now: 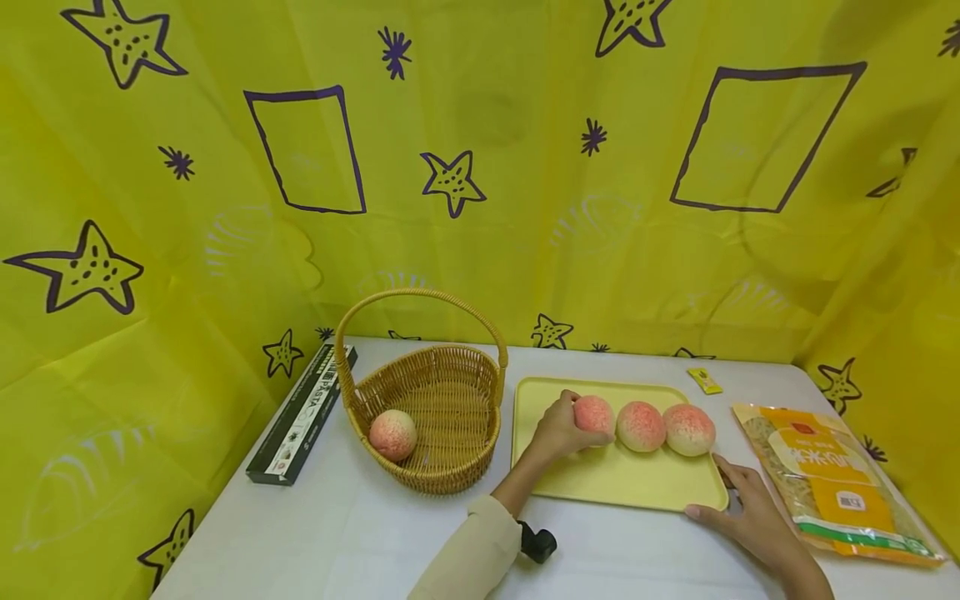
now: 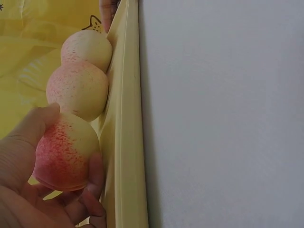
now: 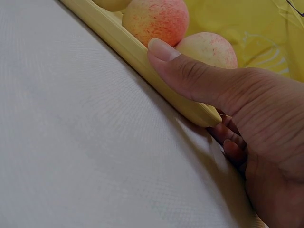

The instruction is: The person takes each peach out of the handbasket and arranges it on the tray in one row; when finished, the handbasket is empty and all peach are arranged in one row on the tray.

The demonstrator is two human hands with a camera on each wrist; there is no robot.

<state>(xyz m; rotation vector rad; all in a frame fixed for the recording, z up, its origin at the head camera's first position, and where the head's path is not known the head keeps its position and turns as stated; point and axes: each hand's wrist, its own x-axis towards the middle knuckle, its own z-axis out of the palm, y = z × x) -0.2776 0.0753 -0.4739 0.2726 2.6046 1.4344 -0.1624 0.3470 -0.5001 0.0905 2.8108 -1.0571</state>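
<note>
Left wrist view: peach [image 2: 66, 154] clamped between left fingers [image 2: 96, 173]; right fingers [image 3: 234, 149] seemingly pinch tray [image 1: 622, 485].

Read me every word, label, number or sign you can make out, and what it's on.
"PASTA": on the black box; its other print is too small to read.
Bag: large characters, too blurred to quote; small print unreadable.
Packet: marking too small to read.

Your left sleeve [image 1: 468, 550] is plain pale beige, and a small, rounded black fitting [image 1: 538, 544] juts out beside its end. Your left hand [image 1: 560, 429] and right hand [image 1: 750, 514] are bare.
</note>
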